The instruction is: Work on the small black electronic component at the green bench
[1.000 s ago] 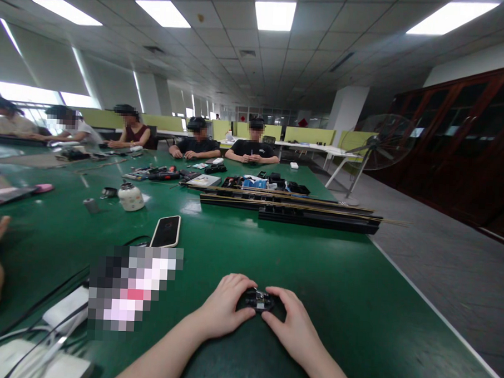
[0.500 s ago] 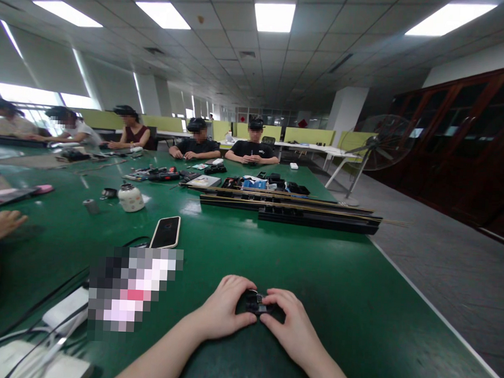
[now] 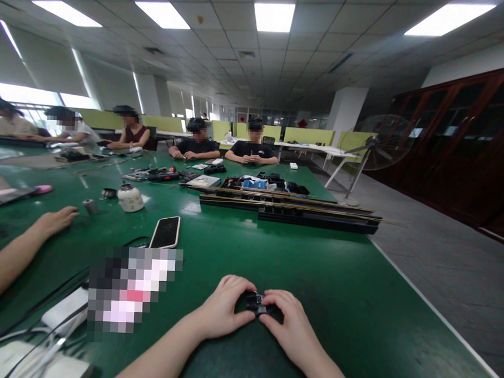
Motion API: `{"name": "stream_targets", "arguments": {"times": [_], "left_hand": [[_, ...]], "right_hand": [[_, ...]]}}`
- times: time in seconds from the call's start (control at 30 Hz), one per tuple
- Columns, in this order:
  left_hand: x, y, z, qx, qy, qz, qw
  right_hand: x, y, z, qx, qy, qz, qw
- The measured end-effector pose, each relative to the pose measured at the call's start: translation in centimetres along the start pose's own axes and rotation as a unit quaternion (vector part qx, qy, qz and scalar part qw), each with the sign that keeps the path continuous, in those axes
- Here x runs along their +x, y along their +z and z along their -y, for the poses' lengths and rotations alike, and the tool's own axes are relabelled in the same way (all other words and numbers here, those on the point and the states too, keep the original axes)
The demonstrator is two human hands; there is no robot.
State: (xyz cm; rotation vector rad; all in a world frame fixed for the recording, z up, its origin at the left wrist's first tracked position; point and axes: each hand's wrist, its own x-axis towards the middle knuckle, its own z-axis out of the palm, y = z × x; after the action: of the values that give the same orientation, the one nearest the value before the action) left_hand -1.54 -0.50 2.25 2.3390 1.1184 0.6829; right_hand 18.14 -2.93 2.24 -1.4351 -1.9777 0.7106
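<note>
A small black part [image 3: 256, 303] with a light, shiny piece in its middle lies low over the green table [image 3: 340, 282], between my two hands. My left hand [image 3: 226, 306] grips its left side, fingers curled over the top and thumb at the near edge. From the right, my right hand [image 3: 286, 318] pinches it, with the index fingertip on top and the thumb close to the near side. The fingers cover both ends of the part, and its exact kind is too small to make out.
Left of my hands lie a phone [image 3: 165, 232], a blurred-out patch, cables and a white power strip [image 3: 31, 360]. Long black rails [image 3: 317, 218] with thin rods lie farther off. A neighbour's arm [image 3: 24, 246] reaches in at left near a grey cylinder [image 3: 90, 206]. A patterned jar [image 3: 130, 197] stands beyond.
My right index finger has moved left onto the top of the black part, while my left hand stays nearly still. The neighbour's arm has reached farther in toward the grey cylinder.
</note>
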Motion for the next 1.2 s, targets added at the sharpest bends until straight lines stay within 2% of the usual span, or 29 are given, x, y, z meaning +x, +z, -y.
{"name": "stream_targets", "arguments": {"times": [0.6,0.73,0.87,1.2], "left_hand": [[0.0,0.1,0.1,-0.004,-0.010,-0.006,1.000],[0.0,0.1,0.1,-0.005,-0.014,-0.004,1.000],[0.0,0.2,0.1,-0.001,-0.014,-0.001,1.000],[0.0,0.1,0.0,-0.002,-0.014,-0.002,1.000]], "right_hand": [[0.5,-0.1,-0.8,0.161,0.063,-0.061,0.983],[0.7,0.4,-1.7,0.218,0.072,-0.105,0.968],[0.9,0.6,-2.2,0.272,0.087,-0.121,0.951],[1.3,-0.3,-1.1,0.367,0.130,-0.151,0.908]]}}
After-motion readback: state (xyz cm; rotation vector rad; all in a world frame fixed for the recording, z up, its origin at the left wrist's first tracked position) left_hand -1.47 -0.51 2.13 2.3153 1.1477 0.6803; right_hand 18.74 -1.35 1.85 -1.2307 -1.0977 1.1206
